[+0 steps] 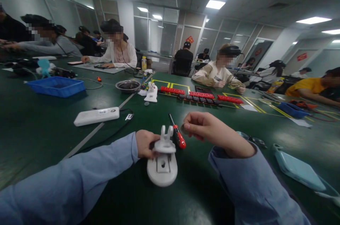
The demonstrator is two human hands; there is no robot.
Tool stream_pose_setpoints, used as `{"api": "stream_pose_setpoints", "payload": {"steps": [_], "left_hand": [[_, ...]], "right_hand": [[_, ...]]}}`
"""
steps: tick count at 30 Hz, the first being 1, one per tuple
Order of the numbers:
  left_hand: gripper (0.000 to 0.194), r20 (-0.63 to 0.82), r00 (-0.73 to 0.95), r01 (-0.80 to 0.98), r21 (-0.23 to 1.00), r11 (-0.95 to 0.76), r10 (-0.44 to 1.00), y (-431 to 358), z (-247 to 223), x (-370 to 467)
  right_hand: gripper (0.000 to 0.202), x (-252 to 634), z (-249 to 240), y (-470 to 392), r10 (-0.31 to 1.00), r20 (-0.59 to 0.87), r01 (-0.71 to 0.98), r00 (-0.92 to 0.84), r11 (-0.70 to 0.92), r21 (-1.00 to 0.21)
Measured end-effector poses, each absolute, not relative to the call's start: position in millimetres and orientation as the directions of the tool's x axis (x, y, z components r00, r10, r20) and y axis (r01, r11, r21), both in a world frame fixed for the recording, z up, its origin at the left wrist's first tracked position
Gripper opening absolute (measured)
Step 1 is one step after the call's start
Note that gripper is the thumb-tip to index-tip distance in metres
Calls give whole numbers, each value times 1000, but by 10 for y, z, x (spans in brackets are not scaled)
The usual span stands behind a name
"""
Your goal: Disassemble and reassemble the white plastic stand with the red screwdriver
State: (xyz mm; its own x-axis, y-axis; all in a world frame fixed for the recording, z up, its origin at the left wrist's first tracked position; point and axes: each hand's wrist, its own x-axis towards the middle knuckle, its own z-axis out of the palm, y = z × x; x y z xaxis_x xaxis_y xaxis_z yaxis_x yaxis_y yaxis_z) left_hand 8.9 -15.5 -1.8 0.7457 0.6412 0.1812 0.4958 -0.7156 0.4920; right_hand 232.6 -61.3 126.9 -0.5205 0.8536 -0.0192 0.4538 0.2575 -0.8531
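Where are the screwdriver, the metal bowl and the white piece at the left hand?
Screwdriver (178, 135), head view: red-and-black handle.
Metal bowl (127, 91), head view: near rim.
White piece (165, 148), head view: plate below the two prongs.

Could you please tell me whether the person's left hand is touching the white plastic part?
Touching. The head view shows the left hand closed against the left side of the white plastic part, with no gap between them.

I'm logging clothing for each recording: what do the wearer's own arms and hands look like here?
The left sleeve and right sleeve are long, plain light blue fabric, loose and creased, with no markings or cables visible on them. The right one ends in a wide cuff. The left hand and right hand are bare, without gloves.
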Motion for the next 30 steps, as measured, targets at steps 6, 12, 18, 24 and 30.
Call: {"api": "stream_pose_setpoints", "payload": {"steps": [6, 12, 18, 24, 30], "left_hand": [[47, 132, 605, 575, 609, -546, 785, -147, 53, 45], [27, 137, 540, 564, 674, -478, 830, -197, 154, 84], [19, 61, 537, 596, 679, -429, 841, -262, 282, 125], [20, 30, 504, 674, 612, -415, 863, -354, 380, 154], [22, 66, 539, 678, 557, -479, 840, -339, 390, 132]], "right_hand": [[7, 2152, 1031, -572, 871, 4, 602, -491, 343, -721], [5, 1953, 721, -518, 760, 397, 710, -514, 637, -299], [7, 1882, 498, -496, 571, 555, 643, -605, 762, -83], [17, 1865, 582, -561, 632, 435, 646, -641, 751, -138], [26, 1828, 714, -648, 647, 375, 594, -664, 761, -259]]}}
